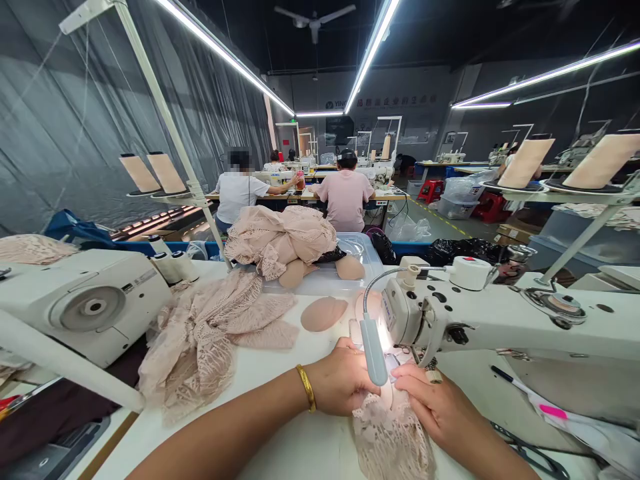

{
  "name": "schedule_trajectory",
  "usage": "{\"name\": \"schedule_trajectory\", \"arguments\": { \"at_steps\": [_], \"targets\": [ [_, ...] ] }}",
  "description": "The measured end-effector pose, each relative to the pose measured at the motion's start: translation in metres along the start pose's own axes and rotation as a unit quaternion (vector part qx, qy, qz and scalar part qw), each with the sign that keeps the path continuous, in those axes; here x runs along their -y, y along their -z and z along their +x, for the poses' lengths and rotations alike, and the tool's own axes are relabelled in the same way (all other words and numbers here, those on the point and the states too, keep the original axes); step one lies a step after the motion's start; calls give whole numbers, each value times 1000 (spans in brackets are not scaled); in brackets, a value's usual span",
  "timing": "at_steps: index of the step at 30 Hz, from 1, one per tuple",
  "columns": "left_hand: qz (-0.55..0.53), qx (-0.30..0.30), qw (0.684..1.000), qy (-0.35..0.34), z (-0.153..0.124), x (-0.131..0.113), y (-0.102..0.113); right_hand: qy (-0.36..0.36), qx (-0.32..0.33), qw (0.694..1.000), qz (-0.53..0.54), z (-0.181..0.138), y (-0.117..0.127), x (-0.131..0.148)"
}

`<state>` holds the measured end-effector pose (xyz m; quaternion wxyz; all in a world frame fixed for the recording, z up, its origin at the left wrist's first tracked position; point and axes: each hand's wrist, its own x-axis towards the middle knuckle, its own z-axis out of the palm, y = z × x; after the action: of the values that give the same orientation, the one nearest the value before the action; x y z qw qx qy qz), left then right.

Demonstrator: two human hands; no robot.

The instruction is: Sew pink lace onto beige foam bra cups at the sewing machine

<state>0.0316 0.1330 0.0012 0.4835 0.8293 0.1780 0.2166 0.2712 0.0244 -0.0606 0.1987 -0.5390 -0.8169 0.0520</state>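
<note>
Blush lace, gathered and openwork, and there it is, right between the two hands: the lace piece (393, 437) lies on the white bench (313, 450), directly in front of the sewing machine (407, 313). Look at the line of it! Its long axis runs from the lit stitching area under the machine head back toward the wearer, the loose, crumpled end spilling to the near side while the far end narrows in beneath the lamp (374, 350).

On the left flank, the left hand (340, 379), gold bangle (306, 388) at the wrist, comes in with fingers bent against the far part of the piece; the lamp covers some of them, so I can't tell whether that grip is clamped or merely pressing. Over on the right flank, the right hand (437, 403) reaches inward, fingers laid across the material, pointing left. Its thumb isn't clear from here, so whether that grip is closed on the cloth I cannot tell either.

And the nearer of the two? The right, I'd judge: its fingertips sit just beside the stitching area, with the left hand's a little farther out, so the piece is flanked from both sides.
</note>
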Motion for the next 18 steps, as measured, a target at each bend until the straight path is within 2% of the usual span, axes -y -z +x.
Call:
{"name": "schedule_trajectory", "arguments": {
  "at_steps": [1,3,5,7,8,10,11,14,16,18],
  "targets": [
    [-72,-4,996,48,-3,-1,0,-8,-2,1000,18,0,1,-1],
    [-213,-37,964,154,-15,-5,-2,-35,-1,997,69,-3,7,3],
    [-279,-92,930,221,-31,-10,-3,-110,-16,983,144,-10,13,17],
    [-336,-164,888,269,-51,-16,-5,-210,-56,945,246,-20,13,43],
    [-378,-203,853,296,-61,-19,-7,-250,-81,916,302,-25,11,61],
    [-458,-271,775,341,-78,-25,-12,-266,-116,865,410,-33,-1,98],
    [-484,-294,746,349,-86,-27,-15,-251,-125,848,451,-36,-8,116],
    [-542,-316,710,321,-106,-37,-34,-255,-161,799,520,-39,-31,157],
    [-586,-304,700,273,-116,-45,-52,-283,-200,776,527,-40,-42,172],
    [-605,-281,711,220,-125,-54,-69,-295,-225,774,514,-42,-47,179]
  ]
}}
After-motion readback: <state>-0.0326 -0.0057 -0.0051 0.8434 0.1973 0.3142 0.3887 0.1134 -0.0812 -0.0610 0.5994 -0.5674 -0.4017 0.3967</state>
